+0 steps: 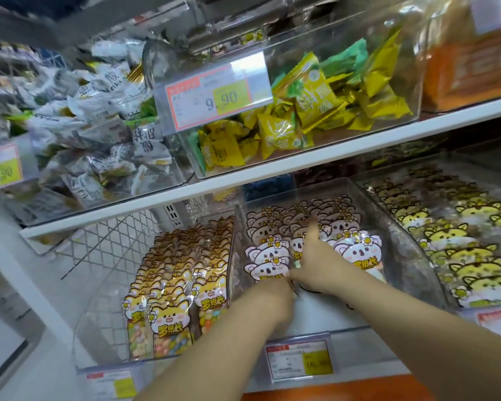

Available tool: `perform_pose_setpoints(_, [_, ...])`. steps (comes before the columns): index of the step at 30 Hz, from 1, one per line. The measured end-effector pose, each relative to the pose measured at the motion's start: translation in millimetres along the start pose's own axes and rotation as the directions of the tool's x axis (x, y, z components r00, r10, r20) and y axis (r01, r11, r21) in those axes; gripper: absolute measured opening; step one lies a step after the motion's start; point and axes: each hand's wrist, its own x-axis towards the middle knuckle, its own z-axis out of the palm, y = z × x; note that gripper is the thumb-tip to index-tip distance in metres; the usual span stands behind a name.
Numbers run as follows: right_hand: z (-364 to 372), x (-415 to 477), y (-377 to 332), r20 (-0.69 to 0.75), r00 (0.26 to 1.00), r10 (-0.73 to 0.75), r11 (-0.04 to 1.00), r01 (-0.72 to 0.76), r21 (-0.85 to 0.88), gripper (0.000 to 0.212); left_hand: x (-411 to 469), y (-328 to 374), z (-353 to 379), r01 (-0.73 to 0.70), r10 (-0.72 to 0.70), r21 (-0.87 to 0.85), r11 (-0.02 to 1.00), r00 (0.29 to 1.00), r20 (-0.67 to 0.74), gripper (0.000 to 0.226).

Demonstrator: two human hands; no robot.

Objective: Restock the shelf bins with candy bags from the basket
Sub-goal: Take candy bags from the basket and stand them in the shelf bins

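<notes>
While among koala bags (268, 253), left hand (272, 296) low, right hand (315, 264) thumb-up; grips unclear.

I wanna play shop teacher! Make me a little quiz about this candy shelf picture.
1. True or false: the left hand and the right hand both reach into the koala bin.
2. The price tag reading 9.90 hangs on a bin of: A) yellow and green packets, B) red cans, C) blue bottles.
3. Fill the gap: the koala bin sits ___ the orange-faced bags and the yellow-faced bags.
Key: 1 true; 2 A; 3 between.
</notes>
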Motion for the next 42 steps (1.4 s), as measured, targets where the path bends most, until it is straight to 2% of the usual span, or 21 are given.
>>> perform_pose_setpoints(4, [0.7,12.3,-2.7,-0.012,0.996,0.093,0.994,-0.093,0.059,0.11,5.2,-1.8,2.6,0.033,-0.035,-0.075,0.997,0.999,-0.027,0.049])
perform_pose_setpoints(7, [4.2,19.4,-2.1,-0.009,0.995,0.103,0.994,-0.102,0.044,0.087,10.5,-3.9,4.0,0.061,-0.063,-0.059,0.996,0.998,-0.027,0.053])
perform_pose_setpoints(9, [8.0,20.5,-1.3,-0.025,0.995,0.098,0.995,-0.097,0.021,0.08,14.4,-4.8,4.4,0.076,-0.077,-0.045,0.996,0.997,-0.022,0.055])
perform_pose_setpoints(14, [9.1,26.1,-2.4,-0.033,0.99,0.14,0.99,-0.139,0.018,0.112,16.1,-7.7,9.3,0.077,-0.078,-0.035,0.996,0.996,-0.034,0.056])
perform_pose_setpoints(15, [8.8,27.9,-2.1,-0.045,0.988,0.15,0.989,-0.149,0.023,0.11,15.1,-8.2,10.3,0.073,-0.075,-0.039,0.997,0.997,-0.037,0.055])
perform_pose_setpoints(18, [9.5,31.3,-1.8,-0.085,0.986,0.145,0.988,-0.139,0.073,0.08,11.5,-8.9,11.6,0.067,-0.069,-0.054,0.996,0.997,-0.036,0.053])
perform_pose_setpoints(20, [9.6,33.2,-1.1,-0.078,0.985,0.153,0.986,-0.147,0.074,0.068,8.1,-8.9,11.4,0.069,-0.071,-0.06,0.996,0.997,-0.031,0.054])
perform_pose_setpoints(25, [4.2,35.4,2.4,-0.061,0.991,0.119,0.992,-0.121,-0.035,0.059,-5.0,-8.0,10.5,0.052,-0.053,-0.066,0.997,0.998,-0.016,0.057])
perform_pose_setpoints(30, [0.0,29.7,7.2,-0.024,1.0,-0.006,0.991,0.002,-0.134,0.046,-9.1,-8.6,10.2,0.04,-0.042,-0.108,0.993,0.999,-0.011,0.053])
perform_pose_setpoints(33, [-3.1,28.0,11.5,-0.004,0.999,-0.053,0.995,0.052,-0.084,0.051,-5.5,-8.0,10.4,0.053,-0.056,-0.138,0.989,0.998,-0.014,0.054])
perform_pose_setpoints(37, [-3.2,22.6,8.7,-0.015,0.998,-0.065,0.996,0.064,-0.055,0.089,6.2,-8.2,10.0,0.079,-0.083,-0.149,0.986,0.996,-0.019,0.055])
perform_pose_setpoints(42, [-4.5,17.6,6.5,-0.1,0.995,-0.03,0.985,0.012,-0.173,0.091,27.8,-9.3,9.3,0.137,-0.149,-0.192,0.972,0.988,-0.049,0.053])
